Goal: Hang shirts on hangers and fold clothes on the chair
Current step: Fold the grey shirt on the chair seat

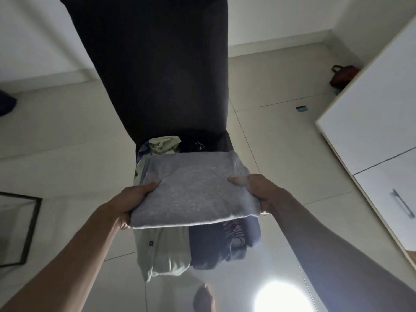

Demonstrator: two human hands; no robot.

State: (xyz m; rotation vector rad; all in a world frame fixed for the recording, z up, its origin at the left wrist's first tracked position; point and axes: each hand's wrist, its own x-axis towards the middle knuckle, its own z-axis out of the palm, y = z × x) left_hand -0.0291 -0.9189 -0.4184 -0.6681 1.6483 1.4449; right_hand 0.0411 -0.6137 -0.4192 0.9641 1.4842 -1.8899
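A folded grey garment is held level above the seat of a dark chair, whose tall back rises at the top of the view. My left hand grips its left edge, thumb on top. My right hand grips its right edge the same way. Under it, a pale green garment and a dark printed garment hang over the seat's front. More crumpled clothes lie at the back of the seat.
A white cabinet with a metal handle stands at the right. A dark red bag lies on the tiled floor in the far corner. A black-framed panel is at the left. My bare foot is below the chair.
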